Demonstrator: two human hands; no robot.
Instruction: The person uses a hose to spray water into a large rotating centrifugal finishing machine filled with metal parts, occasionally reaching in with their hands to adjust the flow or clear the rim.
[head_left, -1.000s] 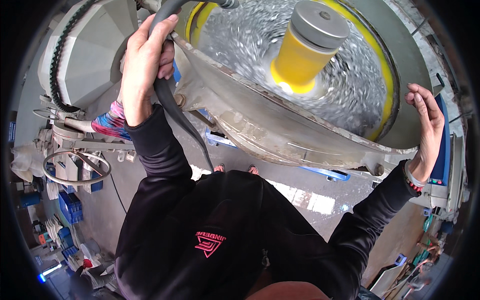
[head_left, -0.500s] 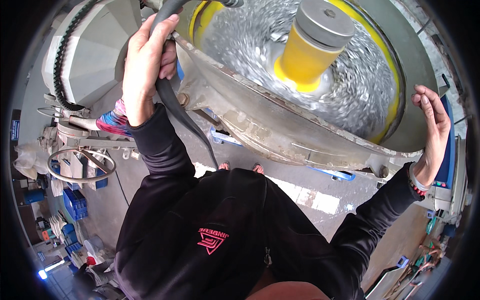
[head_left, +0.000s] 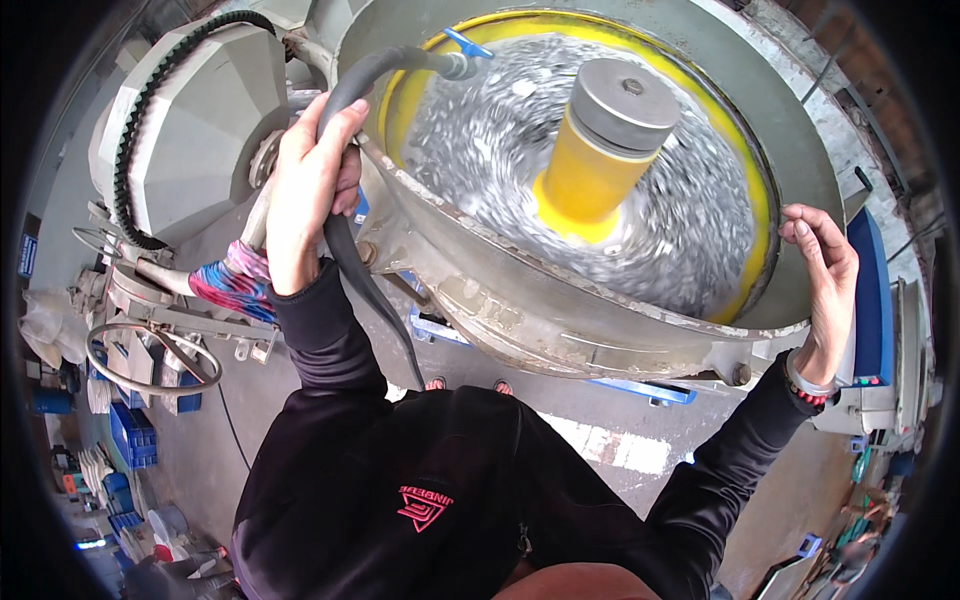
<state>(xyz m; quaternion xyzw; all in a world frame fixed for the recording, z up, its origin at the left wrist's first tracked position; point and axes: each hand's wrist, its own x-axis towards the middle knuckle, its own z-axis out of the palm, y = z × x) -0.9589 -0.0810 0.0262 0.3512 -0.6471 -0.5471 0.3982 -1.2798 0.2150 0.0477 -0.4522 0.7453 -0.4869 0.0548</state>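
Both arms reach up, left hand [head_left: 305,190] in a closed grip, right hand [head_left: 825,285] curled, fingers bent.
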